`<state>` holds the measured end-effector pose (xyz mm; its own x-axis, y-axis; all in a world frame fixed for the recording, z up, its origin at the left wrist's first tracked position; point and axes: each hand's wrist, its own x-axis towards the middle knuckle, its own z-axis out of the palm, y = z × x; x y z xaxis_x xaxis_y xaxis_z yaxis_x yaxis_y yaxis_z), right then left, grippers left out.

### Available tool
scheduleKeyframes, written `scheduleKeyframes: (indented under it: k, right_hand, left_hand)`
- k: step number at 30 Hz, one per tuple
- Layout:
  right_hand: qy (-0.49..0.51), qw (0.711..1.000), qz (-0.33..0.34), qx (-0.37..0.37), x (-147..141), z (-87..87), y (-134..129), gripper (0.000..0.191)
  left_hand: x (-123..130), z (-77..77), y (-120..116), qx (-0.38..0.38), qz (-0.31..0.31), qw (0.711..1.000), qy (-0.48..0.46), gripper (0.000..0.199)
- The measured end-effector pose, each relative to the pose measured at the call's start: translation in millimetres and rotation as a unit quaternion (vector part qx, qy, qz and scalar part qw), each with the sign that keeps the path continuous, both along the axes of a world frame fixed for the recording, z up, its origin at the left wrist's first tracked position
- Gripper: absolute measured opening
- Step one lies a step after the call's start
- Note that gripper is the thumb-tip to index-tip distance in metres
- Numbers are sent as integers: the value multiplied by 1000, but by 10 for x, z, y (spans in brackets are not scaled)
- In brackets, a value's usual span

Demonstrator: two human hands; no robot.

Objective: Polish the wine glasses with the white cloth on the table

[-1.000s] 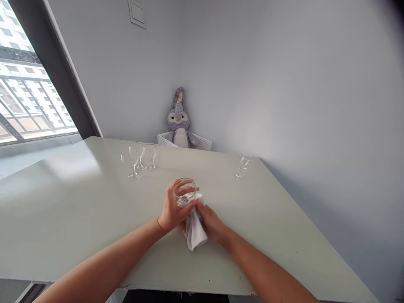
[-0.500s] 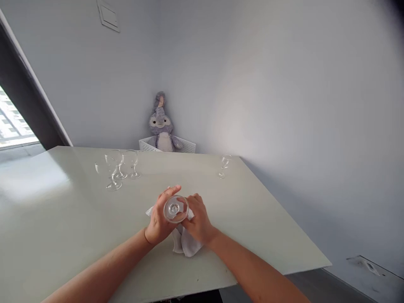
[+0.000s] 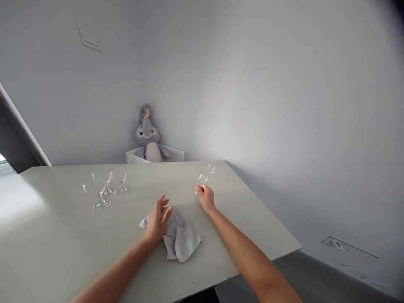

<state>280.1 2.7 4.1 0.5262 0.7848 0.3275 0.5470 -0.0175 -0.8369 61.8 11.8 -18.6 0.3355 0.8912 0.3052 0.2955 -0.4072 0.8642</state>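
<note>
My right hand (image 3: pixel 205 198) reaches toward the back right of the table, its fingers closed on a clear stemmed glass (image 3: pixel 202 178). That glass is upright, its base at or just above the tabletop; my fingers hide part of it. Just behind it stands a second stemmed glass (image 3: pixel 212 167). Nearer to me, my left hand (image 3: pixel 158 219) rests over a crumpled light grey cloth (image 3: pixel 181 235), fingers spread and thumb apart, gripping nothing. The cloth lies on the table, partly covered by that hand.
Three clear stemmed glasses (image 3: pixel 102 203) stand grouped on the left of the pale table (image 3: pixel 78 252). Beyond the back edge, a grey plush toy (image 3: pixel 152 151) sits in a white perforated basket (image 3: pixel 176 155). A wall (image 3: pixel 284 126) runs along the right.
My right hand has carried the glass away from my left hand to the back right, turning it upright. My left hand has let go of the glass and opened over the cloth.
</note>
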Motion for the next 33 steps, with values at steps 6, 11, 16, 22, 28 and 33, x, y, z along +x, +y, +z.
scheduleKeyframes:
  k: [6,11,16,22,28,33]
  right_hand:
    - [-30,995,-53,-83,390,-68,329,23]
    - [-49,987,-75,-135,472,-123,545,22]
    - [-58,983,-87,-152,491,-156,687,21]
    - [-53,986,-83,-138,497,-113,700,19]
    - [-30,991,-67,-116,446,26,313,25]
    - [-17,994,70,-87,-35,222,-114,24]
  left_hand:
    - [-8,-17,16,-21,12,1000,-9,48]
    - [-25,23,-7,-34,12,999,-8,47]
    - [-41,55,-28,-51,11,999,5,46]
    - [-29,-10,-1,-46,5,999,-10,49]
    - [-34,2,34,-21,31,997,-68,46]
    - [-220,305,145,51,173,971,-157,36]
